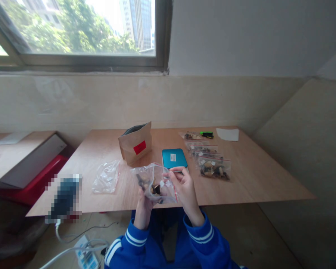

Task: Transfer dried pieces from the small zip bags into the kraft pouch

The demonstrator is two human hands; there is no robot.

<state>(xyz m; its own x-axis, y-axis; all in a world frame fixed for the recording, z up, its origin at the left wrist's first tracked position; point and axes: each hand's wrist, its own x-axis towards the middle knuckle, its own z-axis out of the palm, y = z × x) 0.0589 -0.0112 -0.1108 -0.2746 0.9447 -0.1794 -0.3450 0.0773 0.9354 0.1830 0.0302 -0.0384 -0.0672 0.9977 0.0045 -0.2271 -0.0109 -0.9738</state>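
Left fingers (141, 195) hold a bag (152, 182) whose edge right fingers (177, 179) seemingly pinch.

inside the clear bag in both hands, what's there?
Dark and tan pieces show through the bag. The left hand covers part of its lower edge; whatever lies behind it is hidden.

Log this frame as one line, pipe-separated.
left hand: holds filled bag | right hand: at its edge | beyond: brown pouch, blue tin
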